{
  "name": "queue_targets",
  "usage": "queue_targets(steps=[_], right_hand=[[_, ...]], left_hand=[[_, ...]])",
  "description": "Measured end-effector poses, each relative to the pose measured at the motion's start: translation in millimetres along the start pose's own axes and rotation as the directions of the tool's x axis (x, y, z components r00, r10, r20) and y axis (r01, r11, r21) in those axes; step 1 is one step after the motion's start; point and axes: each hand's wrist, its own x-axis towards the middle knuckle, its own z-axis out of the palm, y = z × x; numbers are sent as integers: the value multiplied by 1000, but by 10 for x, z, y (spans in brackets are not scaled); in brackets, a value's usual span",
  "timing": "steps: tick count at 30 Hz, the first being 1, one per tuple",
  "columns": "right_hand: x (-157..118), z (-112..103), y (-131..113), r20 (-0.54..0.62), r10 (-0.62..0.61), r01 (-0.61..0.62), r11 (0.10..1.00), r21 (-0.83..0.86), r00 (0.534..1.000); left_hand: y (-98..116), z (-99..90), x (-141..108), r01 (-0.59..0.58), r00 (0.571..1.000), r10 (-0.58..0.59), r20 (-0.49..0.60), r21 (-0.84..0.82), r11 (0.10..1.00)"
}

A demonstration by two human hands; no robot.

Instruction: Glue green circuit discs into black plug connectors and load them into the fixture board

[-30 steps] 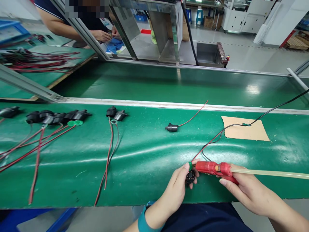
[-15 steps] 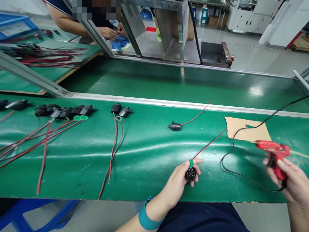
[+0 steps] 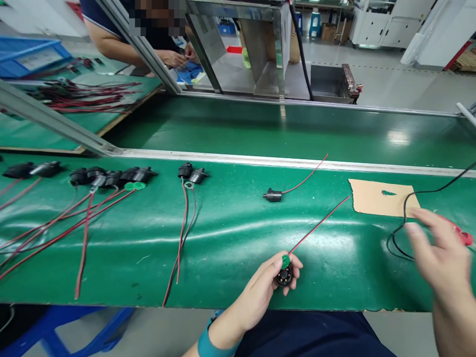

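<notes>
My left hand [image 3: 266,282] is closed round a small black round housing [image 3: 284,276], whose open end faces up. A round green circuit board [image 3: 285,261] stands at its rim by my thumb, and a red wire [image 3: 320,224] runs from it to the upper right. My right hand [image 3: 442,248], blurred by motion, has its fingers apart and nothing in them. Behind it the red glue gun [image 3: 463,234] lies on the table, partly hidden by the hand. A piece of cardboard [image 3: 372,198] lies just beyond.
A single black part [image 3: 274,195] with a red wire lies mid-table. Several black housings [image 3: 111,177] with wires are grouped at left. The glue gun's black cord [image 3: 439,191] crosses the cardboard. A metal rail [image 3: 241,159] borders the table; a co-worker [image 3: 126,44] sits beyond the frame.
My right hand has let go of the glue gun, which now lies on the table at right. The cord has shifted right. My left hand has moved slightly left and down, still holding the housing.
</notes>
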Motion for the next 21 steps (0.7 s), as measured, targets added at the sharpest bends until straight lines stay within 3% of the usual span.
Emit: queue_targets(steps=[1, 3, 6, 9, 12, 15, 18, 21], right_hand=[[44, 189, -251, 205, -169, 157, 985, 71, 964], [126, 545, -677, 529, -434, 311, 899, 309, 729], [198, 904, -1055, 691, -554, 272, 832, 484, 464], [217, 1024, -1168, 786, -534, 173, 845, 506, 312], [220, 1013, -1173, 830, -487, 43, 868, 495, 273], [170, 980, -1163, 813, -487, 21, 861, 508, 320], [42, 964, -1142, 736, -556, 208, 830, 517, 387], [-105, 958, -1117, 643, -645, 474, 755, 453, 413]], left_hand=[[20, -8, -25, 2, 999, -3, 32, 41, 999], [65, -7, -76, 9, 995, -22, 102, 127, 992], [112, 18, -146, 16, 987, -51, 154, 224, 974], [102, 22, -186, 9, 989, -44, 141, 240, 971], [44, -5, -179, 5, 992, -29, 123, 188, 982], [-21, -27, -143, 0, 992, -19, 124, 155, 988], [-58, -23, -104, -2, 991, -14, 133, 126, 992], [-48, -10, -91, -3, 990, -17, 141, 141, 990]])
